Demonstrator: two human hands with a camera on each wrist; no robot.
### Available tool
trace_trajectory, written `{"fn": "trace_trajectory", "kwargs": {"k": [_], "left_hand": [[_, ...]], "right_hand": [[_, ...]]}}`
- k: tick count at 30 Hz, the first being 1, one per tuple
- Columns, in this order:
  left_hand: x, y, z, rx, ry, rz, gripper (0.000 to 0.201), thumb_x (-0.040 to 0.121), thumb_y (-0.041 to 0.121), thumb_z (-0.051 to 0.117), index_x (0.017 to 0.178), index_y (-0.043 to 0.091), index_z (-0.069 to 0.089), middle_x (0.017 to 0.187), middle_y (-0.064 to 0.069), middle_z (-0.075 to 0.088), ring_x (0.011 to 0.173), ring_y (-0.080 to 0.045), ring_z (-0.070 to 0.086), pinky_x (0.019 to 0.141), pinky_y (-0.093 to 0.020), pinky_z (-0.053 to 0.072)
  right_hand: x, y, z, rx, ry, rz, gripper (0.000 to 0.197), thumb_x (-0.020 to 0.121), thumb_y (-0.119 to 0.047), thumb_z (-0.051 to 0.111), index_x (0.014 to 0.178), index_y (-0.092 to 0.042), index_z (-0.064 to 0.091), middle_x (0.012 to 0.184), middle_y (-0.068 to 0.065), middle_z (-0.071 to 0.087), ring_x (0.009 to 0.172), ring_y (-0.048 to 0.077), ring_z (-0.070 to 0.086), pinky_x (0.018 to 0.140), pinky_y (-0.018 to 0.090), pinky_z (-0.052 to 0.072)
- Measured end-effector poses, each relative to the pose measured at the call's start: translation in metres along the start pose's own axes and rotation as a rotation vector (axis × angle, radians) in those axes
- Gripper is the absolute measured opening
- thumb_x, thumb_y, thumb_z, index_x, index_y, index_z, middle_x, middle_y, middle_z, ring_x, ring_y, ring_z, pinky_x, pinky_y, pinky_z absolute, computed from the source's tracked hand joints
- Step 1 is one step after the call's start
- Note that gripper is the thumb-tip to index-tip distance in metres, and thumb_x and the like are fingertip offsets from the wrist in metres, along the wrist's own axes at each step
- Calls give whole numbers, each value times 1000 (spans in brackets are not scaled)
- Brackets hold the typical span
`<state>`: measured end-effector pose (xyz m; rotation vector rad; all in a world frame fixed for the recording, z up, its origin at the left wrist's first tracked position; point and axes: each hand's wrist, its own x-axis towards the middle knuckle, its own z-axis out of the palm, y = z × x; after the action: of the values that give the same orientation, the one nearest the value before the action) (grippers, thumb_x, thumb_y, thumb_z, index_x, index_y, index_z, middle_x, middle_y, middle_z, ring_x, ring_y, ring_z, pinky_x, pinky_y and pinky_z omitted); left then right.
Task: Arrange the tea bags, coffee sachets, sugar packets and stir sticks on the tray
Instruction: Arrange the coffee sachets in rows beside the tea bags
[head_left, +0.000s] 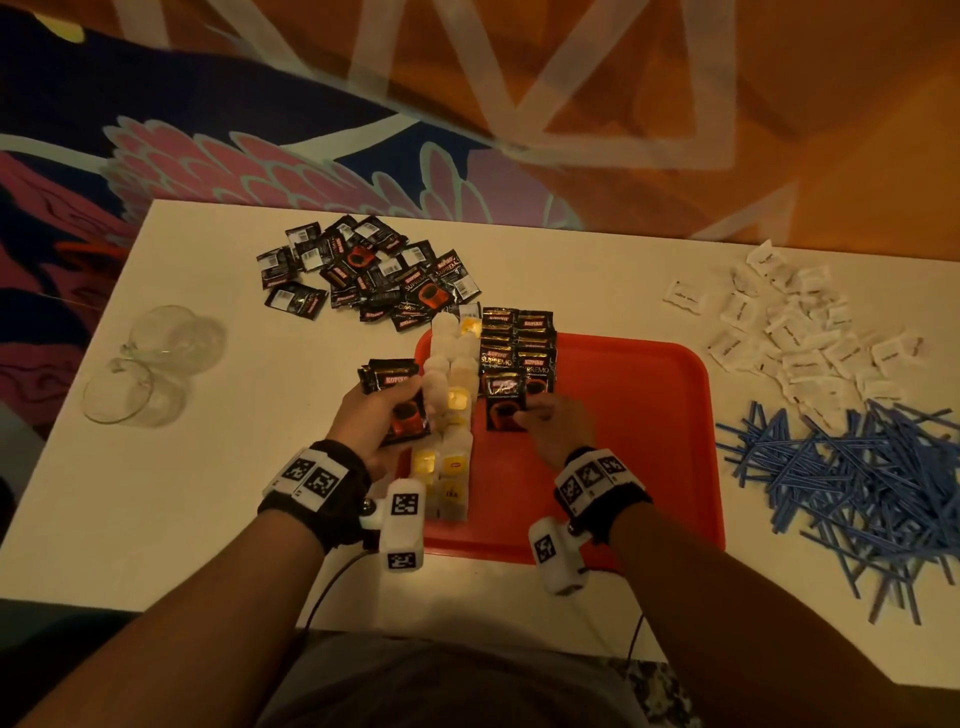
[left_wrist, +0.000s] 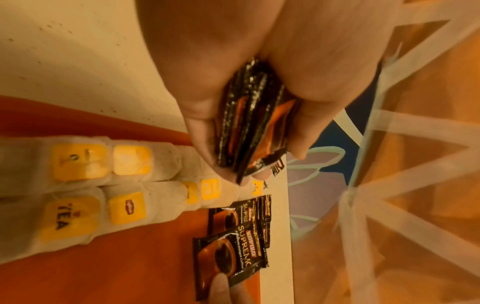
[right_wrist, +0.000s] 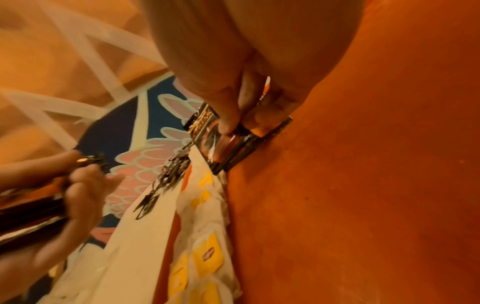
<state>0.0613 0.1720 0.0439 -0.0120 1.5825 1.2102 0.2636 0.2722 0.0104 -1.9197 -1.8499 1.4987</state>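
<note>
At centre left of the head view, the left hand (head_left: 382, 415) is gripping a stack of coffee sachets (head_left: 397, 395) beside the tea bags (head_left: 451, 400); at centre, the right hand (head_left: 558, 421) is pinching one sachet (head_left: 504, 408) down onto the tray (head_left: 649, 415); a nudge is likely to be skewing the overlapped row.
</note>
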Motion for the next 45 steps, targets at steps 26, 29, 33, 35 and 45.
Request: {"fn": "trace_trajectory", "kwargs": {"k": [26, 29, 33, 35, 45], "left_hand": [[-11, -5, -31, -138, -19, -63, 37, 95, 8, 56, 132, 2, 54, 81, -8, 73, 66, -19, 73, 54, -33, 59], [-9, -7, -30, -119, -32, -60, 36, 95, 7, 53, 130, 3, 56, 80, -6, 74, 69, -19, 73, 57, -32, 59], [-7, -5, -25, -46, -7, -37, 34, 94, 6, 56, 128, 6, 60, 93, -9, 74, 83, -23, 72, 68, -37, 57], [-8, -4, -21, -15, -13, -17, 30, 94, 5, 60, 123, 9, 63, 99, -11, 75, 87, -25, 73, 67, -36, 57], [-20, -9, 22, 105, -106, 123, 28, 82, 3, 75, 108, 14, 72, 103, -9, 77, 100, -27, 72, 84, -40, 57]], "right_hand": [[39, -12, 23, -52, 110, 131, 23, 85, -32, 74, 103, -19, 69, 100, -5, 71, 84, 4, 55, 60, 13, 37], [37, -10, 20, -60, 121, 115, 22, 86, -33, 73, 104, -20, 70, 99, -7, 70, 88, 3, 56, 59, 12, 32], [31, -8, 13, -65, 140, 83, 20, 87, -31, 72, 105, -20, 70, 105, -4, 71, 86, 2, 53, 75, 17, 41], [26, -9, 8, -66, 150, 52, 21, 88, -31, 70, 106, -20, 70, 105, -5, 70, 87, 3, 53, 79, 19, 44], [-27, -27, 8, 187, -236, -207, 27, 83, -39, 73, 104, -22, 68, 107, -9, 66, 95, 3, 61, 84, 31, 55]]}}
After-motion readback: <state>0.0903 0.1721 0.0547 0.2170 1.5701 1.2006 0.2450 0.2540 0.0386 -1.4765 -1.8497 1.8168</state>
